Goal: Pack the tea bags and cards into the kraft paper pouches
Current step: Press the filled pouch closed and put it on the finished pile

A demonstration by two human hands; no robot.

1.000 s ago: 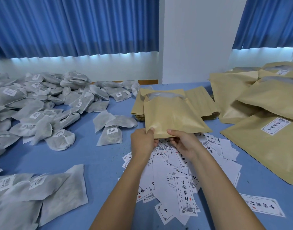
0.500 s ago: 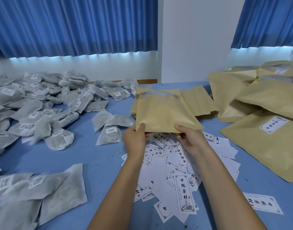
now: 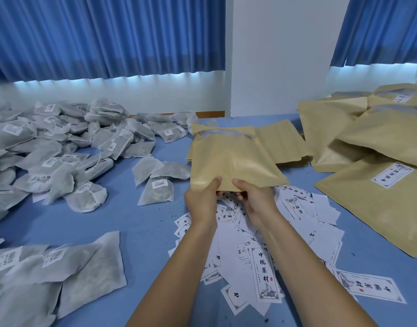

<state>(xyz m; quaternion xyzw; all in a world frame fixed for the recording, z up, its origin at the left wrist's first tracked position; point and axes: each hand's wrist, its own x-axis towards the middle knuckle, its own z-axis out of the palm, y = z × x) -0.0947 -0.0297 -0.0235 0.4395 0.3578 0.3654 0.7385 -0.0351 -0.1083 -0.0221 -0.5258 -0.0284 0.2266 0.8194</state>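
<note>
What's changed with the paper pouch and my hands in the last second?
The left hand and right hand, spread wider half a second ago, have slid together along the near edge of the tan kraft paper pouch, which both kept gripping. The scattered white printed cards, grey mesh tea bags and stacked flat pouches lie as before.

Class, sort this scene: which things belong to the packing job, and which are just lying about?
Job: held brown kraft paper pouch; grey mesh tea bags; white printed paper cards.
Lying about: pleated blue fabric curtains; white wall pillar.
</note>
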